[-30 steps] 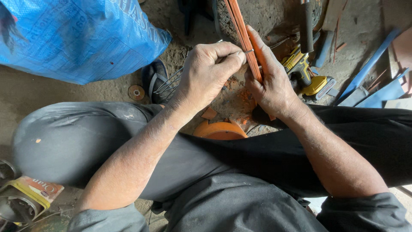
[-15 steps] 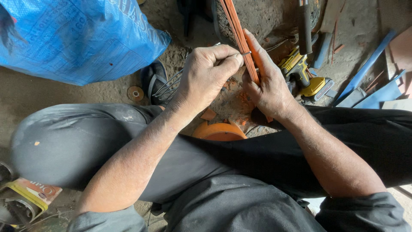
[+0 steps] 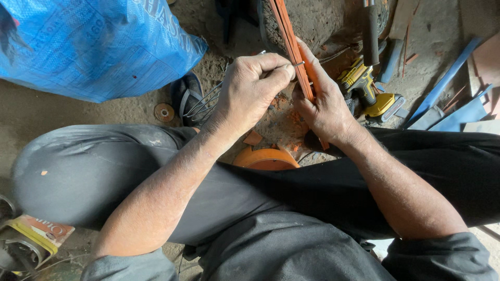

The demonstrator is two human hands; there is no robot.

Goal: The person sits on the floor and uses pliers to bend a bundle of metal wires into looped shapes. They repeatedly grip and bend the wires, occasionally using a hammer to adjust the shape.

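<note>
Right hand [image 3: 328, 104] closes around a bundle of thin orange strips [image 3: 291, 47], thumb along its edge, held above the dirt floor [image 3: 130, 112] between the knees. Left hand [image 3: 250, 86] pinches a thin wire [image 3: 298, 64] against the strips. They look light, stiff, likely springy; gripping near the wire seems steadiest.

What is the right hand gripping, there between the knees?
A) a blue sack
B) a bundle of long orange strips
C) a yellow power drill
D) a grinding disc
B: the right hand is wrapped around the orange strips, which run up and away from it, while the left hand pinches a thin wire against them. The drill lies untouched on the ground beside it.
</note>
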